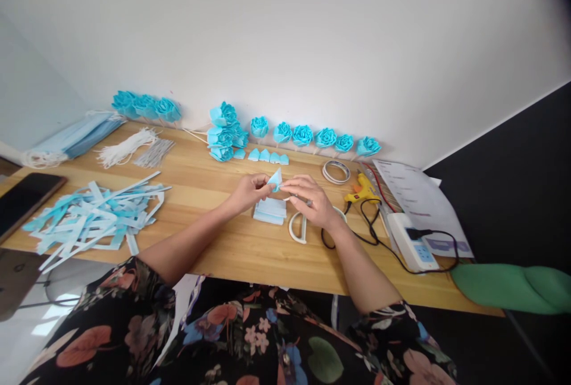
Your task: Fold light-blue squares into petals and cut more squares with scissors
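Observation:
My left hand (250, 191) and my right hand (310, 199) meet over the middle of the wooden table (223, 248). Both pinch a small light-blue folded piece (275, 179), held a little above the tabletop. Right below it lies a small stack of light-blue squares (270, 210). White-handled scissors (300, 227) lie under my right wrist. A row of folded blue petals (267, 157) sits just beyond my hands.
Finished blue roses (312, 137) line the wall, with more at the back left (147, 106). Blue offcut strips (93, 215) pile at left beside a phone (24, 199). Face masks (75, 137), white ear loops (125, 148), tape rolls (336, 171), a yellow glue gun (362, 189), a power strip (413, 242) and papers (419, 200) lie around.

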`<state>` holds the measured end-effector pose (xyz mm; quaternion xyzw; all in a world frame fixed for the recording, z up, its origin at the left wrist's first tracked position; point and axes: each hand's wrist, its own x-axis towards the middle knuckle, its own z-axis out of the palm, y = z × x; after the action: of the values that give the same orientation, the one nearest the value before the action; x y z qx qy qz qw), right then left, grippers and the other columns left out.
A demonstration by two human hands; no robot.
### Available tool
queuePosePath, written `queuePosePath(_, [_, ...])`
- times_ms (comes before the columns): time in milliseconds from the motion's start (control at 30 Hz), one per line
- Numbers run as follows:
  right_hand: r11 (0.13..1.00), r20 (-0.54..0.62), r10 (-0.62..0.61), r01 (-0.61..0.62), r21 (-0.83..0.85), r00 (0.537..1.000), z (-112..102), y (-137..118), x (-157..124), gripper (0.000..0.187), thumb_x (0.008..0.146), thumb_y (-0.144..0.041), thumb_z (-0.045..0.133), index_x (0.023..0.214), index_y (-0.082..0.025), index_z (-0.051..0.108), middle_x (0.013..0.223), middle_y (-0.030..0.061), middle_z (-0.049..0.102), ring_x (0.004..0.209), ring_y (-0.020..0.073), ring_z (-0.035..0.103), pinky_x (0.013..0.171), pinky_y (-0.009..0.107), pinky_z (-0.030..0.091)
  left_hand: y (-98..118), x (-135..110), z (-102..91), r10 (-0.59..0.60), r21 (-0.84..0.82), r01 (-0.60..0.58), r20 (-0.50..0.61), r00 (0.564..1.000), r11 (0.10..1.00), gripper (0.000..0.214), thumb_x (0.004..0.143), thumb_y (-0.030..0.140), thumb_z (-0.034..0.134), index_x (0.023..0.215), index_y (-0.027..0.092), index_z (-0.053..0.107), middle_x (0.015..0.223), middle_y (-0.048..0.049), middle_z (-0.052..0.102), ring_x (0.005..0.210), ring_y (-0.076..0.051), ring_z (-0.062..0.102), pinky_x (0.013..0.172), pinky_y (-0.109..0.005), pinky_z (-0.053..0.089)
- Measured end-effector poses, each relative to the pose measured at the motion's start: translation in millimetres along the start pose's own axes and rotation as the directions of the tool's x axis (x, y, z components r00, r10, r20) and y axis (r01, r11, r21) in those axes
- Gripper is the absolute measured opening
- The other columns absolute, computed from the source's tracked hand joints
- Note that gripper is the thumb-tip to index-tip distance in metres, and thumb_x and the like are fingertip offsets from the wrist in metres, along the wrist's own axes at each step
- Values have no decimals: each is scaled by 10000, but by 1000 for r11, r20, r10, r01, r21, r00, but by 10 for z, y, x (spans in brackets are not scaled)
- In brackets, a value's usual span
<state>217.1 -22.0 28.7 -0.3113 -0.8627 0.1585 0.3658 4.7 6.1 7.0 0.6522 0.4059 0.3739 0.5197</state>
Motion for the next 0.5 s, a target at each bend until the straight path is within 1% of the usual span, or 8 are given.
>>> queuePosePath(200, [1000, 5, -2, 2, -27, 1000, 3, 2, 2, 299, 928, -272, 496, 1167, -264, 676, 1171, 79, 680, 1108, 241, 573, 973, 495, 457, 38, -18, 3, 22, 11, -22, 14, 1000, 1000, 313, 807, 422, 612, 667, 144, 576, 570, 17, 549, 513, -77, 484, 512, -194, 362])
queuePosePath(300, [1000, -1, 15, -15, -15, 1000, 14, 23, -18, 299, 926, -276, 509, 1172, -259, 677, 1248, 91, 646, 1185, 246, 545, 1013, 502, 434, 62, -24, 8, 24, -3, -24, 16, 1000, 1000, 329, 802, 441, 620, 662, 146, 573, 566, 21, 542, 512, -74, 478, 508, -190, 360])
queuePosePath(400, [994, 21, 95, -96, 59, 995, 22, 39, -38, 298, 930, -297, 520, 1181, -260, 676, 1359, 97, 583, 1275, 250, 506, 1065, 496, 395, 70, -26, 12, 24, -13, -24, 14, 1000, 1000, 345, 790, 458, 634, 655, 146, 572, 559, 21, 540, 506, -72, 473, 502, -188, 360])
queuePosePath(500, [953, 81, 212, -225, 205, 974, 25, 45, -51, 298, 934, -340, 525, 1176, -267, 684, 1337, 89, 607, 1248, 244, 551, 1058, 457, 418, 53, -25, 16, 16, -18, -16, 21, 1000, 1000, 345, 779, 468, 645, 671, 146, 582, 561, 18, 546, 499, -75, 474, 486, -188, 359])
